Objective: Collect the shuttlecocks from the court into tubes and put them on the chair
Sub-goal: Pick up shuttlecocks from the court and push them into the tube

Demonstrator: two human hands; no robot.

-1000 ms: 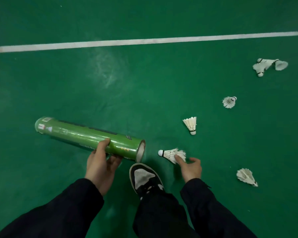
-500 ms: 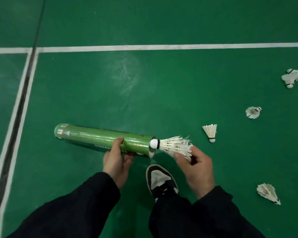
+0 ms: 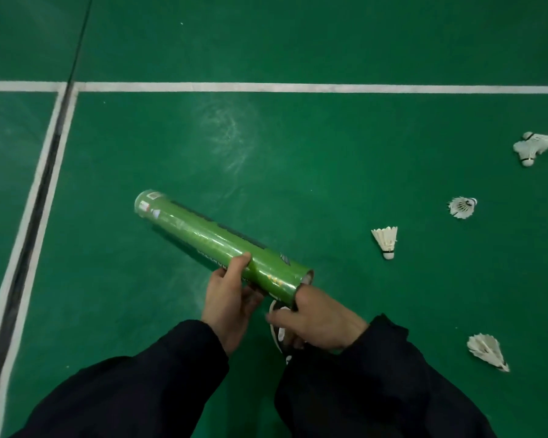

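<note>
1. On the green court floor, the person is crouching and holding a green tube off the floor, with its long axis running from the capped end at upper left down to the open mouth at lower right.
2. The left hand is wrapping thumb and fingers around the tube body just short of the mouth, closed firmly on it.
3. The right hand is sitting directly at the open mouth, one finger reaching into the opening; whether it is touching a shuttlecock inside cannot be told, since the interior is hidden.
4. Loose shuttlecocks are lying to the right of both hands: the nearest shuttlecock is resting with its cork toward the person, a second beyond it, a pair at the far right edge, and a flattened one at lower right.
5. Judgement: the right hand is nearer all of them, so the next reach likely goes rightward while the tube mouth is facing that side. No chair is in view.
</note>
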